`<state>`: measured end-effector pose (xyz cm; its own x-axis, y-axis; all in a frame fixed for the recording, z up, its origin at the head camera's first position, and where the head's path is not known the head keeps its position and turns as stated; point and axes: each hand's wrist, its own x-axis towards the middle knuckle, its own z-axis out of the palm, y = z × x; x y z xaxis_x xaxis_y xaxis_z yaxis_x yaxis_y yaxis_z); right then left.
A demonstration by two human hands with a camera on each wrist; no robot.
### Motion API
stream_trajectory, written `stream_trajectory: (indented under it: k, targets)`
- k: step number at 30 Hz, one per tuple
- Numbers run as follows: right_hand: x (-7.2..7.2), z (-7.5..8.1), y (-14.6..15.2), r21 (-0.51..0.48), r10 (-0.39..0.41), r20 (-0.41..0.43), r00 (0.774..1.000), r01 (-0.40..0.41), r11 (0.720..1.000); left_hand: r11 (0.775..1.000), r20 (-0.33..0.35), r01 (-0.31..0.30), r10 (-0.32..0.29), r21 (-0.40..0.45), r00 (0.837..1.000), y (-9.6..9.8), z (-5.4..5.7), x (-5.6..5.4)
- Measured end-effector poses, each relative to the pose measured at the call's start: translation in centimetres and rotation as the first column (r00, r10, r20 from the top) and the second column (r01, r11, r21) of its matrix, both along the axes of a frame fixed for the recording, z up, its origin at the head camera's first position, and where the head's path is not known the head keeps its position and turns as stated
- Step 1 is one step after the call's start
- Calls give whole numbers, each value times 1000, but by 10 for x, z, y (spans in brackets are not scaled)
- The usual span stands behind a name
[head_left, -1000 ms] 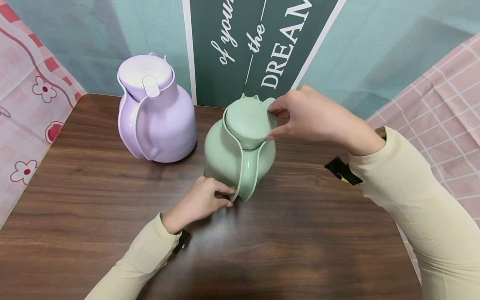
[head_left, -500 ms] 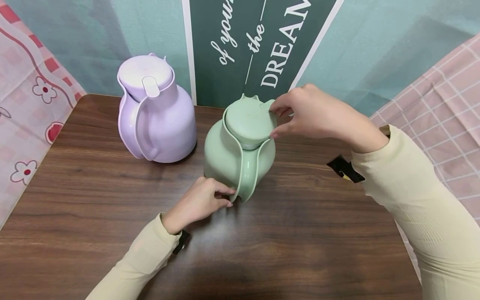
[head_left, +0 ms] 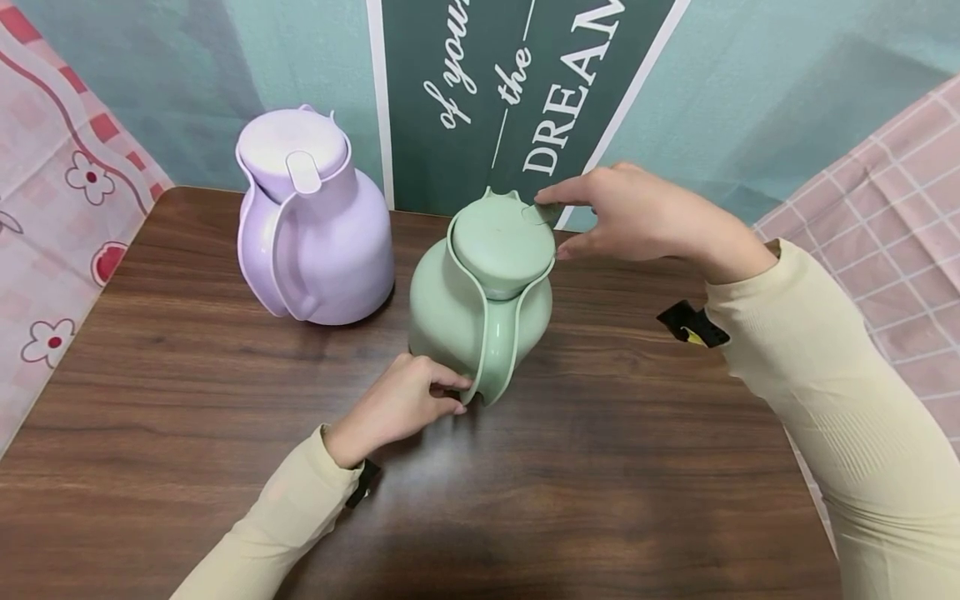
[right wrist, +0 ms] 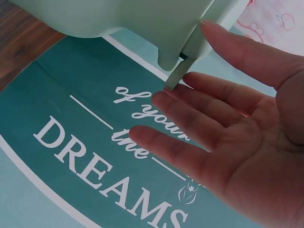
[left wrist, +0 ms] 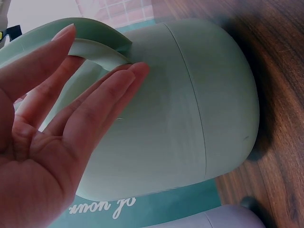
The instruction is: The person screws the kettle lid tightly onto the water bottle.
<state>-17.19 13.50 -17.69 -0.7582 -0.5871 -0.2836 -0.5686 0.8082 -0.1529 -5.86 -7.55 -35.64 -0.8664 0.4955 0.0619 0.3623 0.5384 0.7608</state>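
Note:
A pale green vacuum jug (head_left: 442, 300) stands upright on the table in the head view. My left hand (head_left: 405, 400) holds the lower end of its handle (head_left: 497, 346), with thumb and fingers on either side. In the left wrist view the fingertips (left wrist: 137, 71) lie by the handle, close to the jug's body (left wrist: 161, 118). At the round lid (head_left: 502, 237) is my right hand (head_left: 637, 217), its fingers extended. The lid's lever (right wrist: 178, 76) points right, away from the handle. In the right wrist view a finger meets that lever and the thumb (right wrist: 223, 38) touches the lid's edge.
A lilac jug (head_left: 345, 250) of the same shape stands to the left, its lever over its handle. Behind both hangs a teal cloth with a lettered dark green panel (head_left: 442, 167). Patterned pink cloths (head_left: 900, 208) flank the brown wooden table (head_left: 600, 483).
My right hand has shifted slightly back along the lid's edge, its thumb moving up and right. The lid's lever sits a little further round towards the front right. The left hand stays on the handle.

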Motion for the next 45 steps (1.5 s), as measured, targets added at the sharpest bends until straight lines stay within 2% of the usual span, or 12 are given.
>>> stream_trajectory:
  k: [18, 26, 31, 45]
  targets:
    - [3, 1, -1, -82, -12, 3, 1000, 12, 997, 1000, -8, 5, -5, 5, 1000, 0, 0, -1]
    - [3, -4, -1, -66, 7, -15, 1000, -8, 998, 1000, -1, 4, -4, 8, 1000, -1, 1, -1]
    - [7, -3, -4, -65, -10, -20, 1000, 8, 998, 1000, 9, 5, -5, 4, 1000, -1, 0, -1]
    - [16, -3, -8, -44, 29, -73, 997, -32, 999, 1000, 20, 9, -9, 1, 1000, 0, 0, 0]
